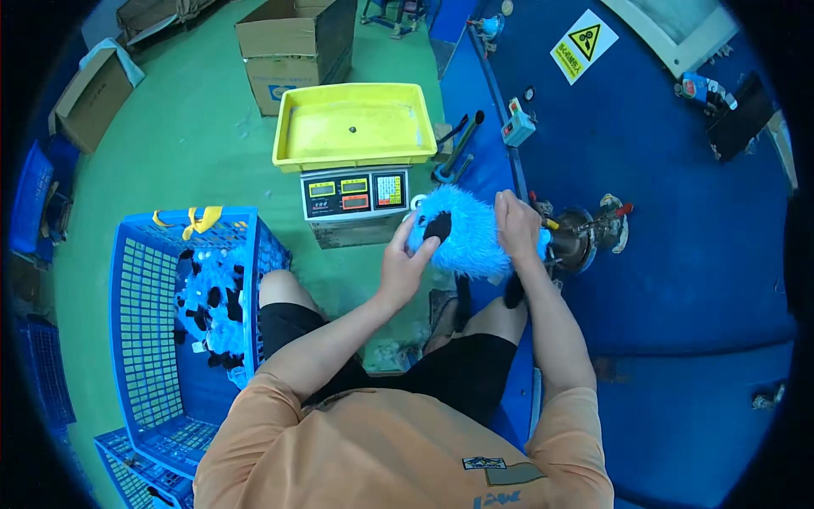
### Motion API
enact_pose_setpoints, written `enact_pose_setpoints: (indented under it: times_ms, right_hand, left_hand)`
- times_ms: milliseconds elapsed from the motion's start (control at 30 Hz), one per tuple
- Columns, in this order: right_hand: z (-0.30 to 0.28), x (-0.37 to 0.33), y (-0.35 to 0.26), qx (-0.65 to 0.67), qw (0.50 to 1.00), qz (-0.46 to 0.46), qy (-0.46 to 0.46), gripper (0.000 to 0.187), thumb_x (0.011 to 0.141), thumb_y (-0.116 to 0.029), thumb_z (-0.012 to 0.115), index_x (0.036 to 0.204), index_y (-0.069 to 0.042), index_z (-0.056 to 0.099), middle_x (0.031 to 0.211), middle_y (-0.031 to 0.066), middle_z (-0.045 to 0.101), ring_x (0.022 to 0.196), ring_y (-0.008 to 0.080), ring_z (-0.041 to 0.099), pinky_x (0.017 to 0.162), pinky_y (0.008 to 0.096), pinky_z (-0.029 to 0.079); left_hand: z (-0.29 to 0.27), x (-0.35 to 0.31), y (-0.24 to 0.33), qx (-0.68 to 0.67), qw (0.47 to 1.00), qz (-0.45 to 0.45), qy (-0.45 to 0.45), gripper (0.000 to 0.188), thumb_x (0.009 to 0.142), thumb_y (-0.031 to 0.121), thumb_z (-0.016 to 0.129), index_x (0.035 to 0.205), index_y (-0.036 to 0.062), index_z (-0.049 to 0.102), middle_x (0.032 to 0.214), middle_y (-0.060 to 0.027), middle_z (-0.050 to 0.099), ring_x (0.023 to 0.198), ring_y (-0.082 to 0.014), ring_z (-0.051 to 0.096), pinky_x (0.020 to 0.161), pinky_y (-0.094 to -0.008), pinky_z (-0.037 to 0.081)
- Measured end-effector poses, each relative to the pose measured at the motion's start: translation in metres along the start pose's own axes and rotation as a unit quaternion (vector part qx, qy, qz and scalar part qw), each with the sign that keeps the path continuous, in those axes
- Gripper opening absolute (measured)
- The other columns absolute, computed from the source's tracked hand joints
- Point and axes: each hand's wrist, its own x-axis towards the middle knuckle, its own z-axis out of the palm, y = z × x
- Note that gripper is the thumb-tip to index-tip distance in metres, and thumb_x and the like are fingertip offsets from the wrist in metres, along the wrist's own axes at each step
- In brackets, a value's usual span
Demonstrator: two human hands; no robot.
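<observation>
A fluffy bright-blue plush toy lies level between my two hands, in front of my right thigh. It has a black patch and white eyes at its left end, and dark limbs dangle below. My left hand grips that end, thumb beside the black patch. My right hand is closed round the other end, right by a metal nozzle on the blue machine. Whether the nozzle goes into the toy is hidden by my right hand.
At my left stands a blue plastic crate holding several blue-and-black plush pieces. Ahead, a yellow tray sits on a digital scale. Beyond are cardboard boxes on the green floor. A small switch box is fixed to the machine.
</observation>
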Motion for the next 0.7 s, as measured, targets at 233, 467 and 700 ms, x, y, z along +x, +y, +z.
enact_pose_setpoints:
  times_ms: [233, 467, 700]
  right_hand:
    - [0.004, 0.007, -0.035, 0.011, 1.0, -0.004, -0.019, 0.025, 0.097, -0.024, 0.055, 0.078, -0.007, 0.055, 0.061, 0.0144, 0.059, 0.052, 0.0379, 0.055, 0.05, 0.0485, 0.042]
    - [0.008, 0.016, -0.091, 0.035, 0.998, -0.028, -0.035, 0.023, 0.095, -0.024, 0.056, 0.079, -0.007, 0.058, 0.064, 0.0144, 0.061, 0.054, 0.0365, 0.056, 0.052, 0.0475, 0.043]
    - [-0.009, -0.002, 0.019, -0.021, 0.997, 0.04, -0.061, 0.028, 0.097, -0.025, 0.053, 0.077, -0.006, 0.056, 0.068, 0.0178, 0.064, 0.058, 0.0373, 0.059, 0.054, 0.0476, 0.045]
  left_hand:
    - [-0.019, -0.003, 0.004, 0.008, 0.997, 0.037, 0.064, 0.054, 0.095, 0.016, 0.065, 0.143, 0.002, 0.045, 0.125, -0.0126, 0.059, 0.106, -0.02, 0.058, 0.092, -0.0306, 0.047]
    - [-0.053, -0.007, 0.0, -0.151, 0.982, -0.052, 0.097, 0.051, 0.097, 0.019, 0.064, 0.142, 0.0073, 0.043, 0.125, -0.0126, 0.056, 0.103, -0.0196, 0.058, 0.09, -0.0325, 0.049]
    - [0.021, 0.004, -0.012, -0.146, 0.984, -0.102, 0.009, 0.053, 0.095, 0.021, 0.066, 0.141, 0.0074, 0.044, 0.116, -0.0095, 0.059, 0.089, -0.0136, 0.058, 0.075, -0.026, 0.05]
